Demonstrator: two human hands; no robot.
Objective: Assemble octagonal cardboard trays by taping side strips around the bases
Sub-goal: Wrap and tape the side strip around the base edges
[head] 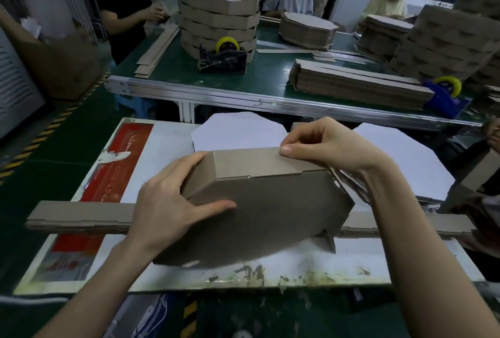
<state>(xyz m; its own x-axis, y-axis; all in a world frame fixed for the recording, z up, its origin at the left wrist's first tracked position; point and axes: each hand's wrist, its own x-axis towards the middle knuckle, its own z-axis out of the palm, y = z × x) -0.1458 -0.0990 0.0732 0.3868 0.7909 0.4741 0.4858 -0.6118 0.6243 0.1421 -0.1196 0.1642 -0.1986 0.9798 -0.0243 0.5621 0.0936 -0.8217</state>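
my left hand grips the tilted cardboard base at its left corner on the white table; my right hand pinches the side strip folded along its top edge.

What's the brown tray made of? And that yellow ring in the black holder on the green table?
The brown tray looks like matte corrugated cardboard: dull brown, with sharp fold lines and rough cut edges. The yellow ring is probably a roll of sticky tape, plastic-looking and slightly glossy, mounted in a dark dispenser.
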